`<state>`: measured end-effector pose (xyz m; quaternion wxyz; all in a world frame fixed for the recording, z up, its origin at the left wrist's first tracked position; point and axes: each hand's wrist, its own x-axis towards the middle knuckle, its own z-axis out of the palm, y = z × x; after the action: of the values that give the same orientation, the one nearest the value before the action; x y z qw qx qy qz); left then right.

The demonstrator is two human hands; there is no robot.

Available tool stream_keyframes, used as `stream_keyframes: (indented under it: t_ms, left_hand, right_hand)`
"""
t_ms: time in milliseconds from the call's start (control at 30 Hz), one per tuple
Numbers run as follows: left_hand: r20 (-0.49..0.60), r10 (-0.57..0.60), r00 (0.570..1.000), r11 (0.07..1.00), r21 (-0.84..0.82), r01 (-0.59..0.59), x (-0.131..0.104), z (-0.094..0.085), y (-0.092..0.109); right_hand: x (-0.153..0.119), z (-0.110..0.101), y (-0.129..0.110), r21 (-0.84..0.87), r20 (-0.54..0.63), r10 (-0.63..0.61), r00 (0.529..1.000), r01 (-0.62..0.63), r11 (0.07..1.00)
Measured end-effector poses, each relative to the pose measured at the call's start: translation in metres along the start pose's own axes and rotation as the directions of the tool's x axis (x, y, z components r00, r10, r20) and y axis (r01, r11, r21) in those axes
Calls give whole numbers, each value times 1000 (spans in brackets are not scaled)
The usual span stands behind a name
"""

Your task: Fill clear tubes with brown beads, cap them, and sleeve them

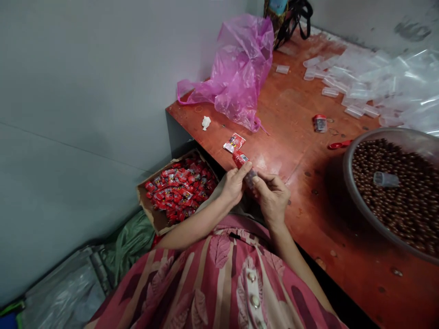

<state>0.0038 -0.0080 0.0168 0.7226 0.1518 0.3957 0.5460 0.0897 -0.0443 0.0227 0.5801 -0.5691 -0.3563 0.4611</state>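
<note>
Small clear plastic tube with red label [244,168] is pinched between left hand [233,185] and right hand [272,197], at table edge (carton at 9 o'clock). A slackened pinch could drop it floorward.

Lower part of small tube [247,172] hidden between both hands; bowl [346,183] cut off at right edge.
</note>
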Motion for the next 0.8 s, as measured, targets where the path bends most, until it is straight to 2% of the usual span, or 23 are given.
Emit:
stream_keyframes:
  t_ms: [100,200,267,333,433,533,700,800]
  left_hand:
    - [25,-37,999,994,-100,40,0,-6,5]
    - [74,-115,991,976,-177,126,2,-13,10]
    - [78,-141,987,968,-196,154,5,-16,11]
    - [63,-143,988,970,-191,152,9,-16,10]
    - [34,-90,995,980,-174,95,12,-13,6]
    - [42,-34,999,988,-147,40,11,-9,4]
    - [79,-47,996,995,-87,54,10,-5,4]
    - [63,-60,996,996,-68,64,12,-4,3]
  right_hand:
    - [5,-3,-1,-79,131,-27,991,38,996]
    - [10,-7,-1,-243,236,-175,956,233,942]
    - [14,-11,-2,-377,295,-333,896,429,821]
    - [21,-15,-2,-459,361,-465,808,588,666]
    - [35,-20,-1,-497,471,-562,680,731,467]
    - [47,-24,1,-503,556,-600,576,807,310]
    - [56,-25,2,-517,627,-612,481,845,134]
    - [60,-26,1,-537,661,-617,427,843,7]
